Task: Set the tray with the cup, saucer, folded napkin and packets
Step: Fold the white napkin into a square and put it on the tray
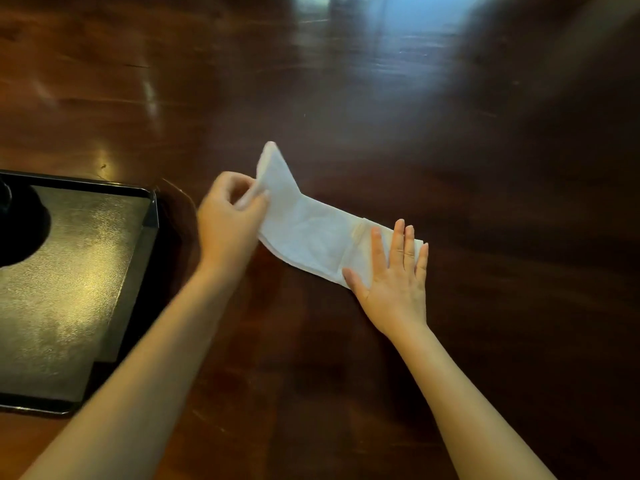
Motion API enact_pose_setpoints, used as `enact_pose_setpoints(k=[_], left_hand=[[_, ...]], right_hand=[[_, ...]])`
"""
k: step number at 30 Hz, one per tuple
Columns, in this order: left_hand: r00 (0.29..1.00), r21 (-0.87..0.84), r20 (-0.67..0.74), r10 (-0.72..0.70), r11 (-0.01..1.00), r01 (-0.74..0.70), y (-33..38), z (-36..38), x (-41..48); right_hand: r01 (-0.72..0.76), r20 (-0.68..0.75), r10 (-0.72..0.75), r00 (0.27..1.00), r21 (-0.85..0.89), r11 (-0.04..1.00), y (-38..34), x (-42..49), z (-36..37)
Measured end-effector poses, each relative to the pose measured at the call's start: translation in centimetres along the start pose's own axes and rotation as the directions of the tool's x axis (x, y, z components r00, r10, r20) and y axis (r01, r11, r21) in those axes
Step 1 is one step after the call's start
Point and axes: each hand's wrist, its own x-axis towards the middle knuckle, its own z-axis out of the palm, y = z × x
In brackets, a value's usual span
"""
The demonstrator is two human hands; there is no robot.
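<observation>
Both of my bare arms reach out from the bottom of the view over a dark, shiny wooden table (pixel 450 150). White and long, the napkin (pixel 311 233) lies on the wood in the middle, between my two hands.

My right hand (pixel 398 275) is flat and spread wide. It grips nothing. The palm and fingers just press down on the right end of the napkin, and that end lies flat against the table.

My left hand (pixel 228 216) is closed in a pinch on the left end of the napkin. My thumb and fingers hold the edge, and that end is lifted off the table and bent upward, so its corner sticks up past my knuckles. The middle part of the napkin lies on the wood, with fold lines showing in it.

To the left sits a black tray (pixel 149 237) with a raised rim. It is near my left arm but apart from the napkin. Something dark and round (pixel 20 226) rests on the tray at the far left edge, and I cannot tell what it is.
</observation>
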Motion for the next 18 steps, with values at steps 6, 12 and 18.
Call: enact_pose_setpoints(k=[6,12,18], left_hand=[[0.889,0.162,0.295,0.350,0.899,-0.408,-3.1,6.2,-6.3],[0.798,0.342,0.482,0.361,0.761,-0.551,-5.5,7.8,-7.1],[0.742,0.393,0.560,0.369,0.670,-0.630,-6.5,6.8,-6.4]], right_hand=[[0.012,-0.009,-0.011,1.000,0.014,1.000,0.0,0.1,0.2],[0.004,-0.037,-0.002,0.999,0.047,0.999,-0.2,-0.3,0.3],[-0.017,-0.030,0.019,0.999,0.069,0.997,-0.4,-0.7,0.1]])
